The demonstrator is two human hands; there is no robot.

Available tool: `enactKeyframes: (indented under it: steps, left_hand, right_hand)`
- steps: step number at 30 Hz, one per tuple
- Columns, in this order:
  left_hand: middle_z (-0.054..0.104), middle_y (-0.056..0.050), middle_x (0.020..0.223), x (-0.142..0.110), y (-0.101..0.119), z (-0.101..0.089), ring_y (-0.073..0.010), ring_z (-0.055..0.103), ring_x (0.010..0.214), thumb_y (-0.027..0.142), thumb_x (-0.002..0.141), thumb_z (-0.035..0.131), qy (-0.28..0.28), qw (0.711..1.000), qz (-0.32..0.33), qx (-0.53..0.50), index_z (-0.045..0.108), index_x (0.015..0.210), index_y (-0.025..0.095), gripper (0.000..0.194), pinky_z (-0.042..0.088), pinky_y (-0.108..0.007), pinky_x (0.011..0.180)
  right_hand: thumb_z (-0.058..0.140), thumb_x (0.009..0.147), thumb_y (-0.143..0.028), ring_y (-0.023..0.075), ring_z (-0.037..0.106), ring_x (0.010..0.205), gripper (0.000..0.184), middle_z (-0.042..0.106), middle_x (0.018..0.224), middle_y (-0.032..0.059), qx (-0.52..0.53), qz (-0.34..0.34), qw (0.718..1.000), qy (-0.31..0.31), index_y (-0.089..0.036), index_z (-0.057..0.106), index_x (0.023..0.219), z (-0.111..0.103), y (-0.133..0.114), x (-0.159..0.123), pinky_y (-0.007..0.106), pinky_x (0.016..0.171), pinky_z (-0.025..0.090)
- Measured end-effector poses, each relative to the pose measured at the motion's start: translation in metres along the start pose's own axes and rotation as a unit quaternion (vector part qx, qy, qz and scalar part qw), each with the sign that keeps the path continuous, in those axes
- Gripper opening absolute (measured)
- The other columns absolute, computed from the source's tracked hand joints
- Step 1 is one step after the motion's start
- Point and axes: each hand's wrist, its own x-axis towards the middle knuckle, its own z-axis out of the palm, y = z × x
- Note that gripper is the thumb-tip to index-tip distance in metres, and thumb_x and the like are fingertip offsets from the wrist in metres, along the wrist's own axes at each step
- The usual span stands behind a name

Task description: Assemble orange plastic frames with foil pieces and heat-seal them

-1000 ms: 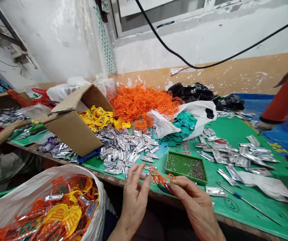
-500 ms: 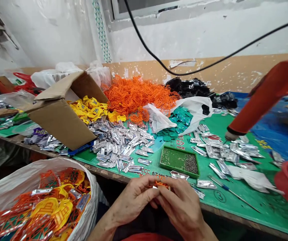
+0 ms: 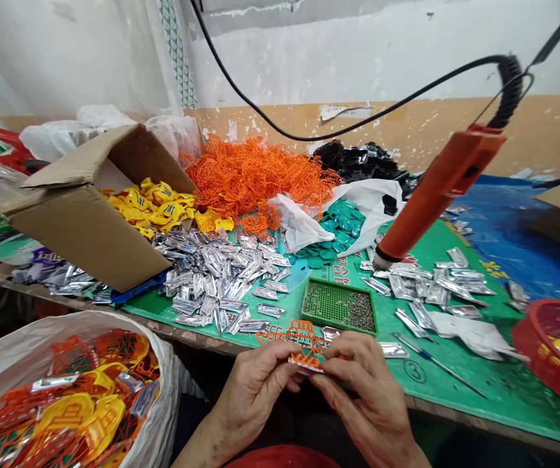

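Note:
Both my hands hold an orange plastic lattice piece (image 3: 304,343) low over the front edge of the bench. A silver foil packet (image 3: 306,366) lies along its lower edge, pinched with it. My left hand (image 3: 253,396) grips the piece from the left, and my right hand (image 3: 362,396) grips it from the right. My fingers hide part of the lattice. A small green tray of metal pins (image 3: 338,305) sits just beyond my hands.
A white sack (image 3: 158,416) of orange, yellow and silver pieces stands at front left. Loose foil packets, a screwdriver (image 3: 433,361) and a red basket (image 3: 555,344) lie right. An orange corded tool (image 3: 436,195) hangs above the green mat (image 3: 455,383). A cardboard box (image 3: 85,227) and heaps lie beyond.
My hands have come together from apart, and both now hold the lattice with the foil packet. The hanging orange tool shows fully in view, and the scene has shifted left in the frame.

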Motion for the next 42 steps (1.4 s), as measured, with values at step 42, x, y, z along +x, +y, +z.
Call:
enactKeyframes:
  steps: [42]
  left_hand:
    - [0.076,-0.004,0.096,-0.014,-0.013,-0.008,-0.0224,0.073,0.088,-0.001,0.068,0.072,-0.009,0.987,0.140,0.081,0.075,0.100,0.033,0.047,0.054,-0.027,0.082]
  right_hand:
    - [0.063,0.080,-0.012,0.0164,0.063,0.080,0.013,0.071,0.072,-0.0032,-0.096,-0.076,0.988,0.096,-0.023,0.064,0.086,-0.003,-0.012,-0.024,0.045,0.094,0.045]
